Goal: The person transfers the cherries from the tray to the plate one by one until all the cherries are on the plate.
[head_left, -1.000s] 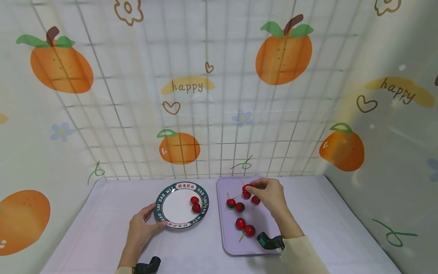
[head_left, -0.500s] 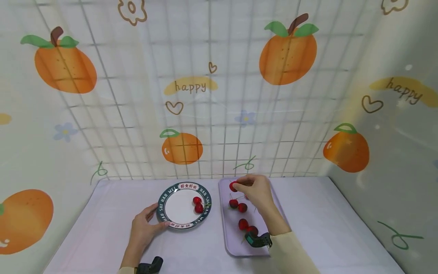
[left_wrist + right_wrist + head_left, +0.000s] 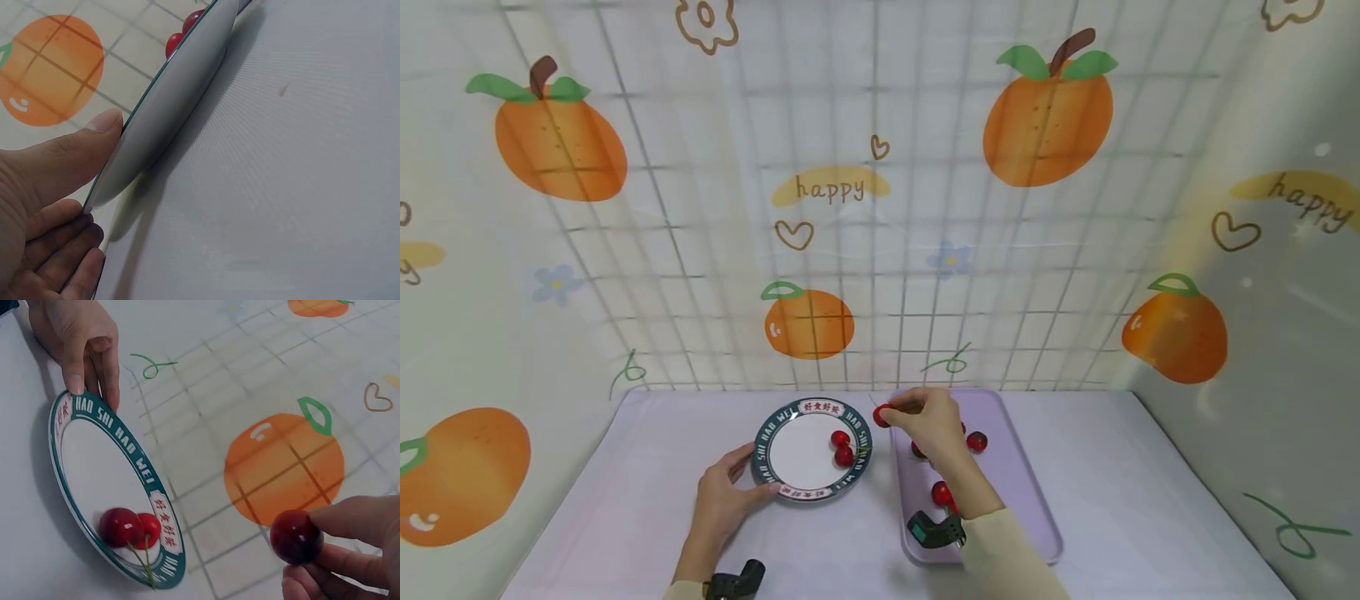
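Note:
A white plate (image 3: 797, 454) with a dark green lettered rim sits on the left side of the table. Its left edge is held by my left hand (image 3: 722, 493), thumb at the rim and fingers beside it. Two cherries (image 3: 122, 527) with green stems lie on the plate, towards its right side. Between thumb and fingers, my right hand (image 3: 934, 423) pinches a dark red cherry (image 3: 297, 537), held up in the gap between plate and tray. Several more cherries (image 3: 977, 442) rest on the lilac tray (image 3: 1018, 508); the right hand and forearm partly hide some.
A pale cloth covers the table (image 3: 1120, 500). Behind it hangs a curtain (image 3: 895, 250) printed with oranges, over a wire grid. Each wrist carries a small black camera, one of them the right wrist camera (image 3: 936, 531) low over the tray.
My right hand has lifted the cherry from the tray's far part and carried it left, past the tray's left edge. The left hand stays at the plate. The head view has shifted slightly.

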A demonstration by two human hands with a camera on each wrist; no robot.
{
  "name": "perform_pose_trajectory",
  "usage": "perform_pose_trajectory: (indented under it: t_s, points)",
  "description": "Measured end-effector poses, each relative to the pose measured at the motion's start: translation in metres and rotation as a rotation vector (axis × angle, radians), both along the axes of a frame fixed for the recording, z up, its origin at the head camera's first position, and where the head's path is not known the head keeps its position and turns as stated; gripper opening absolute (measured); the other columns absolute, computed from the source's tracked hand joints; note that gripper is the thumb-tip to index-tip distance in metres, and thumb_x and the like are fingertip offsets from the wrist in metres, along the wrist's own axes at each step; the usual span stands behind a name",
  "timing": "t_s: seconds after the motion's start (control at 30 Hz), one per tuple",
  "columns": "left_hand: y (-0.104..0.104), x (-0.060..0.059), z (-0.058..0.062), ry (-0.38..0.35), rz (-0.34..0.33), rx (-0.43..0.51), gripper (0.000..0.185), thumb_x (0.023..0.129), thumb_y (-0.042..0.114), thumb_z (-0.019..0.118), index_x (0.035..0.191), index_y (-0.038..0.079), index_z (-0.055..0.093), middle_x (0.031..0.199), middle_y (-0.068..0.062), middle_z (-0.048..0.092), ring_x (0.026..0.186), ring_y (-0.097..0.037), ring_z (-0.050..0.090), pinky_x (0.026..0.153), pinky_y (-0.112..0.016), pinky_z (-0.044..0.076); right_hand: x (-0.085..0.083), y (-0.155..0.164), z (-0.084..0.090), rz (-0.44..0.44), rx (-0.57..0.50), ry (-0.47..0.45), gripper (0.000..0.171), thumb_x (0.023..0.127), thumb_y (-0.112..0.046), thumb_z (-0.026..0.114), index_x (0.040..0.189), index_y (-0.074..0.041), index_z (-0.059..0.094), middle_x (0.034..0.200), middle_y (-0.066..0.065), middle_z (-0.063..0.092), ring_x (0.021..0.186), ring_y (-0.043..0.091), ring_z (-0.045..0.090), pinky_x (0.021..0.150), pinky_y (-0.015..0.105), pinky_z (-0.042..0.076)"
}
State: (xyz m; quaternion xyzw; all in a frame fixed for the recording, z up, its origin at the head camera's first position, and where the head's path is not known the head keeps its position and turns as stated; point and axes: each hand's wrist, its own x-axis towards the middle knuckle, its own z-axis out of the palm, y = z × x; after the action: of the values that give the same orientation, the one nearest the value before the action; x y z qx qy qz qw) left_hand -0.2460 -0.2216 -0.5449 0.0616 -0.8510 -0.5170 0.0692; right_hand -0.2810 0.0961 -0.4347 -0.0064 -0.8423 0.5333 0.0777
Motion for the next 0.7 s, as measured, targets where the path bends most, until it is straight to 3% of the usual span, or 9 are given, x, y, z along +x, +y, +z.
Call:
perform_pose_trajectory:
  t_s: [0.2, 0.7]
  points:
    - [0.0, 0.0, -0.006, 0.008, 0.002, -0.005, 0.092, 0.069, 0.027, 0.1, 0.147, 0.003, 0.058, 0.155, -0.023, 0.052, 0.143, -0.044, 0.049, 0.123, -0.052, 0.04, 0.001, -0.016, -0.005, 0.029, 0.003, 0.001, 0.015, 0.087, -0.014, 0.086, 0.097, -0.005, 0.081, 0.09, 0.003, 0.078, 0.088, 0.021, 0.072, 0.085, 0.044, 0.063]
    - [-0.002, -0.005, -0.007, 0.013, 0.006, -0.016, 0.09, 0.07, 0.026, 0.099, 0.148, 0.005, 0.058, 0.155, -0.02, 0.054, 0.143, -0.042, 0.05, 0.123, -0.053, 0.039, -0.007, -0.048, -0.02, 0.089, 0.045, -0.017, 0.014, 0.086, -0.015, 0.088, 0.095, -0.007, 0.081, 0.087, 0.001, 0.077, 0.083, 0.018, 0.069, 0.076, 0.033, 0.064]
